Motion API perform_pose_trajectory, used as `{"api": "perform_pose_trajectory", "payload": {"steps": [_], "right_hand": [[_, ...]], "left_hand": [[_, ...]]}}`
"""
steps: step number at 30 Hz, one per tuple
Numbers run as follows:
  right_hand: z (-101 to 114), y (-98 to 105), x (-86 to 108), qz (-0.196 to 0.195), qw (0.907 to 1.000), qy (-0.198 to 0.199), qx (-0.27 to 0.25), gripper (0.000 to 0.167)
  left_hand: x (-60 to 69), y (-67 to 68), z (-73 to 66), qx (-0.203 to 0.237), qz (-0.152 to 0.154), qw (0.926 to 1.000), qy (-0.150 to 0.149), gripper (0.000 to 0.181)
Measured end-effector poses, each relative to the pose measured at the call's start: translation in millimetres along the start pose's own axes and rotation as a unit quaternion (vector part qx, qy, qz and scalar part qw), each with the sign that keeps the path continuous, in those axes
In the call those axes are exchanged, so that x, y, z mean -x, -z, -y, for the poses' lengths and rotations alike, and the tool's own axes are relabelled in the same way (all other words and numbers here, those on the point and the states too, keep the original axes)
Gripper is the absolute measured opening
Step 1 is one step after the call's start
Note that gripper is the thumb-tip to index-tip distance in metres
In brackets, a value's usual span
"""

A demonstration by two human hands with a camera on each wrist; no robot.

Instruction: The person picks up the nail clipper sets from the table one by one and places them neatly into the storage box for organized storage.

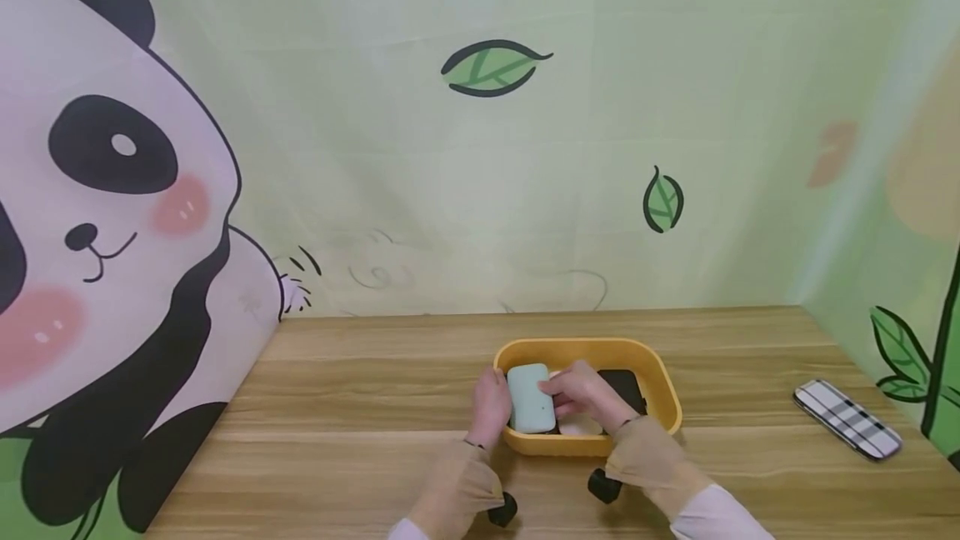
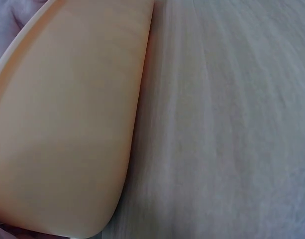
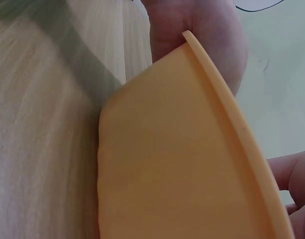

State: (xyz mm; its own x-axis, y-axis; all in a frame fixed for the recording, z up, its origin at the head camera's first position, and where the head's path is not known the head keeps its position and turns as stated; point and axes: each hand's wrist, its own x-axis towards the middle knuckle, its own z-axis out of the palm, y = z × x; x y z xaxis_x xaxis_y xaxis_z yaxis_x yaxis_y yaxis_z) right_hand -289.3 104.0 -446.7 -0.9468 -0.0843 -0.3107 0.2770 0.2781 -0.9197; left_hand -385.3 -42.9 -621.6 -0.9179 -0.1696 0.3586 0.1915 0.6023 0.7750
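Observation:
A light blue, round-cornered case (image 1: pixel 530 400) lies at the left end of a yellow bin (image 1: pixel 664 365), tilted against the other contents. My right hand (image 1: pixel 581 392) reaches over the bin and pinches the case's right edge between thumb and fingers. My left hand (image 1: pixel 491 402) is at the bin's left rim, close beside the case; its fingertips are hidden, so its hold is unclear. Beneath the right hand lies a whitish item (image 1: pixel 580 425), partly covered. A black, flat item (image 1: pixel 624 387) is at the right inside the bin.
A black-and-white plaid case (image 1: pixel 847 420) lies on the wooden table (image 1: pixel 360 407) to the right of the bin. A cloth backdrop (image 1: pixel 585 190) with a printed panda and leaves rises behind the table. Black wrist cameras (image 1: pixel 604 486) hang below both wrists, near the bin's front wall.

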Motion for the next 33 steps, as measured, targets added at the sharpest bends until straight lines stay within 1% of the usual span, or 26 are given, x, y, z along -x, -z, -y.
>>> {"api": "perform_pose_trajectory", "payload": {"steps": [1, 2, 3, 5, 7, 8, 9, 10, 12, 13, 14, 15, 16, 17, 18, 19, 20, 22, 23, 25, 26, 28, 29, 30, 32, 33], "right_hand": [[0, -1, -0.2, 0.002, 1.0000, -0.001, 0.000, 0.022], [0, -2, -0.5, 0.003, 1.0000, -0.002, 0.001, 0.022], [0, -3, -0.9, 0.004, 1.0000, -0.003, 0.003, 0.022], [0, -5, -1.8, 0.004, 0.9999, -0.005, 0.009, 0.022], [0, -6, -2.9, 0.005, 0.9998, -0.008, 0.015, 0.022], [0, -7, -3.3, 0.005, 0.9998, -0.010, 0.017, 0.022], [1, -7, -3.6, 0.005, 0.9997, -0.012, 0.019, 0.022], [1, -7, -3.9, 0.004, 0.9997, -0.015, 0.019, 0.022], [2, -8, -4.4, 0.005, 0.9996, -0.018, 0.020, 0.022], [2, -8, -4.6, 0.005, 0.9996, -0.020, 0.020, 0.022], [3, -8, -4.6, 0.004, 0.9996, -0.022, 0.019, 0.022], [3, -8, -4.8, 0.004, 0.9996, -0.022, 0.020, 0.022], [3, -8, -4.8, 0.004, 0.9996, -0.021, 0.019, 0.022], [2, -9, -4.9, 0.004, 0.9996, -0.020, 0.020, 0.022], [2, -9, -4.9, 0.003, 0.9996, -0.021, 0.020, 0.022], [2, -9, -4.9, 0.003, 0.9996, -0.019, 0.020, 0.022], [1, -9, -5.0, 0.003, 0.9996, -0.018, 0.020, 0.023], [0, -10, -4.8, 0.003, 0.9996, -0.012, 0.025, 0.023], [0, -10, -4.9, 0.002, 0.9994, -0.010, 0.032, 0.022], [0, -10, -4.7, 0.002, 0.9987, 0.002, 0.052, 0.021], [0, -10, -4.8, 0.001, 0.9978, 0.008, 0.065, 0.021], [1, -10, -5.2, -0.003, 0.9952, 0.020, 0.096, 0.019], [1, -10, -5.6, -0.004, 0.9936, 0.026, 0.110, 0.019], [1, -10, -6.0, -0.006, 0.9920, 0.031, 0.122, 0.018], [1, -10, -7.0, -0.008, 0.9895, 0.036, 0.140, 0.018], [1, -10, -7.5, -0.010, 0.9884, 0.037, 0.147, 0.017]], "left_hand": [[0.9, 0.2, -1.7, -0.002, -0.010, 0.9999, 0.001, 0.044], [2.3, 5.5, -7.7, 0.014, 0.005, 0.9998, 0.015, 0.045], [3.9, 6.5, -10.3, 0.014, -0.008, 0.9998, 0.013, 0.045], [5.7, 15.1, -20.1, 0.037, 0.018, 0.9986, 0.034, 0.043], [5.5, 12.8, -17.9, 0.033, 0.025, 0.9983, 0.041, 0.040], [3.9, 9.6, -13.3, 0.037, 0.032, 0.9976, 0.049, 0.041], [0.6, 0.2, -1.9, 0.033, 0.026, 0.9980, 0.047, 0.042], [-4.0, -8.0, 9.6, 0.034, 0.033, 0.9974, 0.055, 0.043], [-15.4, -36.5, 45.2, 0.019, 0.017, 0.9986, 0.046, 0.047], [-21.9, -50.0, 63.5, 0.025, 0.019, 0.9984, 0.046, 0.049], [-27.7, -61.1, 78.2, 0.023, 0.019, 0.9985, 0.046, 0.052], [-33.0, -73.0, 93.3, 0.019, 0.013, 0.9990, 0.040, 0.053], [-37.1, -81.9, 105.0, 0.015, 0.013, 0.9990, 0.040, 0.052], [-40.3, -88.4, 112.9, 0.011, 0.015, 0.9988, 0.046, 0.051], [-42.1, -91.7, 116.2, 0.005, 0.017, 0.9986, 0.050, 0.049], [-39.1, -85.2, 107.6, 0.002, 0.016, 0.9986, 0.050, 0.053], [-34.4, -73.7, 92.7, -0.003, 0.021, 0.9980, 0.059, 0.050], [-23.0, -49.2, 59.8, -0.004, 0.021, 0.9976, 0.066, 0.045], [-12.1, -23.5, 27.8, -0.004, 0.024, 0.9977, 0.063, 0.041], [2.5, 5.2, -9.5, 0.001, 0.002, 0.9992, 0.039, 0.042], [9.8, 21.4, -28.9, 0.004, 0.009, 0.9992, 0.039, 0.034], [14.2, 30.3, -40.8, 0.005, 0.001, 0.9997, 0.024, 0.037], [19.0, 42.9, -55.3, 0.006, 0.007, 0.9997, 0.023, 0.033], [15.4, 35.4, -46.6, 0.013, 0.011, 0.9994, 0.029, 0.037], [14.7, 35.9, -46.3, 0.015, 0.022, 0.9989, 0.037, 0.034], [10.9, 27.1, -35.8, 0.017, 0.019, 0.9990, 0.037, 0.039]]}}
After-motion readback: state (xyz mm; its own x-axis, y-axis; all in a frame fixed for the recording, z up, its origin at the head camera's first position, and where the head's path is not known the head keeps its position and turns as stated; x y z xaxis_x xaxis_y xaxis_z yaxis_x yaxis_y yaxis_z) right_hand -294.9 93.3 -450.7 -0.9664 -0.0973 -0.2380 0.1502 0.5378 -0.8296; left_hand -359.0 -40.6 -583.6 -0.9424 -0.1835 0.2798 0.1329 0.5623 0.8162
